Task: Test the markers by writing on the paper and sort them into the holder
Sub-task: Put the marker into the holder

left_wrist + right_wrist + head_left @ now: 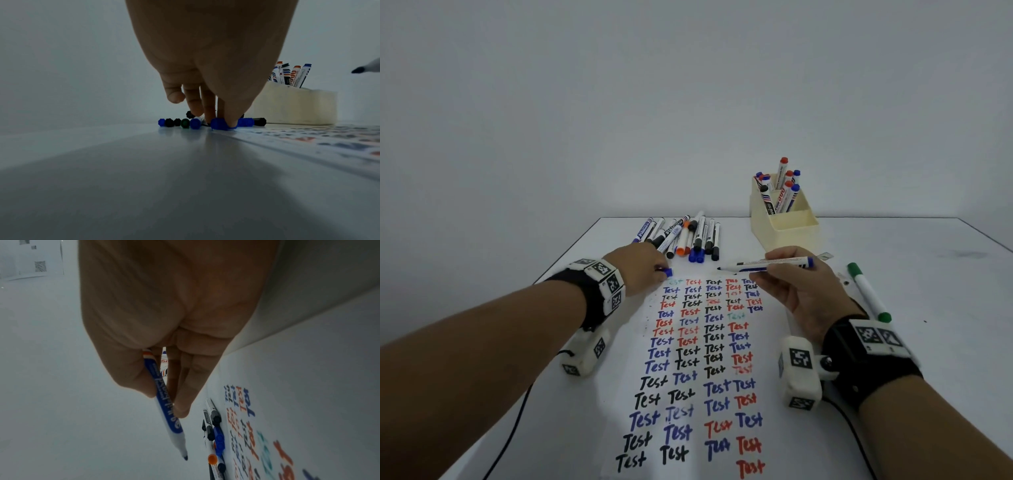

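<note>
A white table (893, 342) under grey wall carries the paper (698, 394) at its near edge. Above it, the right hand (796, 284) pinches an uncapped blue marker (767, 263); the left hand (640, 270) pinches its blue cap (668, 272), likely for recapping. Untested markers (681, 236) and the holder (784, 219) line the far edge.

The paper (698, 359) lay on the table (928, 274). Behind the paper lay the marker pile (685, 236); right of that pile stood the holder (784, 226), markers in its rear compartment.
</note>
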### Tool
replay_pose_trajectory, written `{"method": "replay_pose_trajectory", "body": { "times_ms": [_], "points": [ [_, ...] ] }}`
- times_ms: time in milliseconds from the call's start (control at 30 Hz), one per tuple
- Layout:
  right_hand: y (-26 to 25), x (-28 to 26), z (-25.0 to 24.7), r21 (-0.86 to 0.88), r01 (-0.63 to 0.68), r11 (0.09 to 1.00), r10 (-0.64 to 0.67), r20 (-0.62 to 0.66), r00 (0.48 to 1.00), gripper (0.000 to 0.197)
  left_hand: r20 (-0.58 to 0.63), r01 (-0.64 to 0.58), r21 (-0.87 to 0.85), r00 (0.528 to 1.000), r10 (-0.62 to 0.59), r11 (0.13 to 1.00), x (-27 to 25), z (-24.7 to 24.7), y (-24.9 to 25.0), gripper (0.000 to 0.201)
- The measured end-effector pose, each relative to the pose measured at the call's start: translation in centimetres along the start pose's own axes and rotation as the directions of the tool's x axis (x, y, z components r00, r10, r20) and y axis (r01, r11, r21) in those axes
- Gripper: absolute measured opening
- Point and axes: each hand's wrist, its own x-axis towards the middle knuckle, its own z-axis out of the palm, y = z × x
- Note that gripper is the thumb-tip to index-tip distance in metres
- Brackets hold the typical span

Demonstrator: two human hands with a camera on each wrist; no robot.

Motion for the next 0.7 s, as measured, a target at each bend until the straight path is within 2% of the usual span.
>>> {"method": "replay_pose_trajectory", "body": {
  "times_ms": [133,367,700],
  "points": [
    [-0.1,-0.2,0.2,-0.036,0.008,0.999,-0.008,0.000,1.000,0.013,-0.081,-0.019,-0.044,0.997,0.015,0.999,0.3,0.2,-0.2,0.022],
    [0.0,-0.3,0.3,-0.107,0.006,0.994,-0.007,-0.008,1.000,0.015,-0.246,-0.192,-0.232,0.960,0.134,0.954,-1.0,0.2,1.2,0.021],
    [-0.1,-0.5,0.4,-0.156,-0.021,0.988,0.021,-0.002,1.000,0.014,-0.307,-0.280,-0.247,0.931,0.199,0.928,-1.9,-0.2,3.7,0.020]
  ]
}}
